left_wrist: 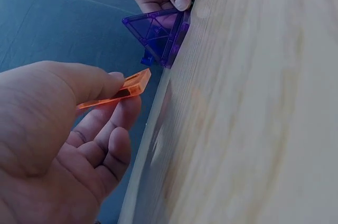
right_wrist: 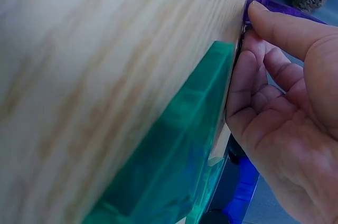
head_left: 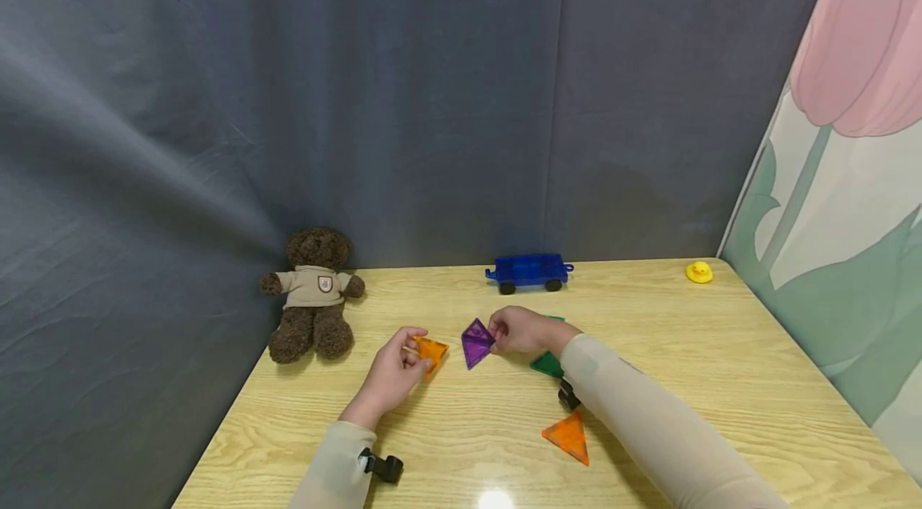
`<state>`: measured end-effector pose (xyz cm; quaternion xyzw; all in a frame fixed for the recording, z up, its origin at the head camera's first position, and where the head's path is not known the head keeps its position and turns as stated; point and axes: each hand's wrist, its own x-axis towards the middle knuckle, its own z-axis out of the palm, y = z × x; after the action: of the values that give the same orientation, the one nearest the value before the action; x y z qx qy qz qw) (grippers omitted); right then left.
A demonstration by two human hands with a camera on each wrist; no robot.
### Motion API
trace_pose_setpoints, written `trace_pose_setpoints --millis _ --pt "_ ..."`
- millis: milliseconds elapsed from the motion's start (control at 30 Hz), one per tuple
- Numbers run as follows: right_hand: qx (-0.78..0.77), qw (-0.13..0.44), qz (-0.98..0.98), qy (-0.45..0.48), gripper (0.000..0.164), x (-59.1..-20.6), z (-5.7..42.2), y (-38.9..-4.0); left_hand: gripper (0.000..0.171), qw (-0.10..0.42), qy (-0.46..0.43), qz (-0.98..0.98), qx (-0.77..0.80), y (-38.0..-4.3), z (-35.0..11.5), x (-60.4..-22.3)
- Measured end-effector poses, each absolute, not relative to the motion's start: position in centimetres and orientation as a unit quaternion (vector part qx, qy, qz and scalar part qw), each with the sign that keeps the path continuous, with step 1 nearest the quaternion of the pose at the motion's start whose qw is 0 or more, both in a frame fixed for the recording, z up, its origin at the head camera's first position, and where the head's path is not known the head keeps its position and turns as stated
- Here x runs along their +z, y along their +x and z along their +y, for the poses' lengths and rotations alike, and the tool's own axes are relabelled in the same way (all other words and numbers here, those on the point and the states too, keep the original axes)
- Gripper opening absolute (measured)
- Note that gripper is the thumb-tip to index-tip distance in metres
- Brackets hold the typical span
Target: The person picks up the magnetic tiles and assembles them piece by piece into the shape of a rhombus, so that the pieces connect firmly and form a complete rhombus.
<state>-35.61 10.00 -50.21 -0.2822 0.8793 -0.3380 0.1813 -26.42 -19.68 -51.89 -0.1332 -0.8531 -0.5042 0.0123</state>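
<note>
My left hand [head_left: 392, 374] pinches an orange triangular magnetic tile [head_left: 432, 352] between thumb and fingers, raised above the table in the left wrist view [left_wrist: 138, 82]. To its right, my right hand [head_left: 522, 330] grips the edge of a purple tile piece [head_left: 476, 343]. In the left wrist view two purple triangles meet at an angle, one standing up from the tabletop. Green tiles [head_left: 547, 365] lie partly hidden beneath the right wrist; the right wrist view has a green tile [right_wrist: 174, 145] close by. A second orange triangle tile [head_left: 569, 438] lies near the right forearm.
A blue wheeled toy car base [head_left: 529, 272] stands at the back of the wooden table [head_left: 461, 445]. A brown teddy bear [head_left: 317, 293] in a beige shirt sits at the left edge. A yellow rubber duck [head_left: 699, 272] stands at the back right corner. A dark curtain hangs behind.
</note>
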Motion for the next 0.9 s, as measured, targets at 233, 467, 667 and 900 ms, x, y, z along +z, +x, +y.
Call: trace_pose_setpoints --millis 233,467,667,900 --pt "-0.333 0.186 0.879 -0.287 0.012 -50.1 10.0 -35.8 0.046 0.033 -0.118 -0.851 -0.511 -26.9 -19.0 -51.9" --pt "-0.324 0.181 0.882 -0.291 0.014 -50.3 10.0 -36.0 0.042 0.046 -0.101 -0.848 -0.518 -27.3 -18.5 -51.7" --pt "-0.332 0.185 0.879 -0.288 0.013 -50.2 10.0 -35.9 0.037 0.041 -0.084 -0.844 -0.528 -27.5 -18.1 -51.7" --pt "-0.339 0.191 0.877 -0.282 0.012 -50.0 9.9 -35.8 0.037 0.037 -0.073 -0.842 -0.533 -27.7 -17.6 -51.5"
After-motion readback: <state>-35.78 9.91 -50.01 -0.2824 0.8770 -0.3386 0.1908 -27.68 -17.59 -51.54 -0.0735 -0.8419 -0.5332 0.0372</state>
